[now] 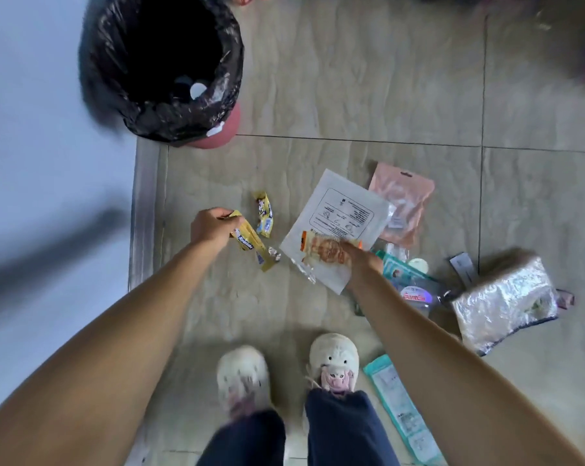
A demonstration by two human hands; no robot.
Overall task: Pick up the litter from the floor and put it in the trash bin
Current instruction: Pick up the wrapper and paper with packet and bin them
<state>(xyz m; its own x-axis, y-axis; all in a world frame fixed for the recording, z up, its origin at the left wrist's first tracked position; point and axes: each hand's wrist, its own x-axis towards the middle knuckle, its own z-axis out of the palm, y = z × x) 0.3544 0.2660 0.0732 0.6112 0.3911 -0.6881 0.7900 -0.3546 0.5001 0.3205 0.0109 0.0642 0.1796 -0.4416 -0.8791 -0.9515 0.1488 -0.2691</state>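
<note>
The trash bin (217, 129), pink with a black bag liner, stands at the upper left with some litter inside. My left hand (210, 227) is shut on a long yellow snack wrapper (252, 245) hanging just above the floor. A second, smaller yellow wrapper (263, 214) lies beside it. My right hand (361, 260) grips an orange-printed clear wrapper (324, 252) over a white flat pouch (338, 213). A pink pouch (402, 203) lies beyond it.
More litter lies at the right: a teal packet (398, 269), a clear plastic bottle (418, 297), a crinkled clear bag (506, 301) and a long teal-edged strip (402, 412). My two white shoes (331, 358) stand on the tiled floor. A white wall runs along the left.
</note>
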